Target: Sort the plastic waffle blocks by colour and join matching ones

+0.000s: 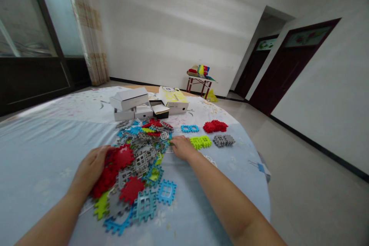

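A heap of plastic interlocking tiles (141, 163) in grey, red, blue, teal and lime green lies on the cloth between my hands. My left hand (93, 163) rests against the red tiles (106, 178) at the heap's left side, fingers stretched out over them and partly hidden. At the heap's right edge, my right hand (182, 147) has its fingers bent together; what is between the fingertips is hidden. Just past it are sorted groups: lime green tiles (201, 142), grey tiles (224, 140), red tiles (215, 126) and blue tiles (190, 128). A white tile (211, 160) shows partly behind my right forearm.
White boxes (129, 100), an open black box (160, 110) and a yellow-and-white box (174, 100) stand behind the heap. A pale flowered cloth (52, 142) covers the round table. Farther off, a small table (201, 78) holds colourful items near the wall.
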Tool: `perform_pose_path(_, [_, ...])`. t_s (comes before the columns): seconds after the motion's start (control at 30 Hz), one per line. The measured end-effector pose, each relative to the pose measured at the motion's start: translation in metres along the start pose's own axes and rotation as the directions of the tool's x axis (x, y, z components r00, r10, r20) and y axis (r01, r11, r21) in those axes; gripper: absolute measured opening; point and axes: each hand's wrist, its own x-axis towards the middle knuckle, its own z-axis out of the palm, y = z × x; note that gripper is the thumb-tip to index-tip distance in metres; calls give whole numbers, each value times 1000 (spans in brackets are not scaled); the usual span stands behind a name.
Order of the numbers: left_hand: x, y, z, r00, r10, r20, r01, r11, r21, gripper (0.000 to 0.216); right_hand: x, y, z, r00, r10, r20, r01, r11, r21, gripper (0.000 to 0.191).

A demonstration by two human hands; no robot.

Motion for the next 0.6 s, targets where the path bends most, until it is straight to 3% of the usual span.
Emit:
perform_pose_path(0.33, [0,0,0,1000,10,-12,-10,998,-54,48,-32,2,-2,998,-47,-43,48,999,15,17])
perform_pose_path(0.6, [-1,5,-1,1000,-28,-5,28,999,-33,52,-4,4,0,978,-197,-68,207,960,187,18])
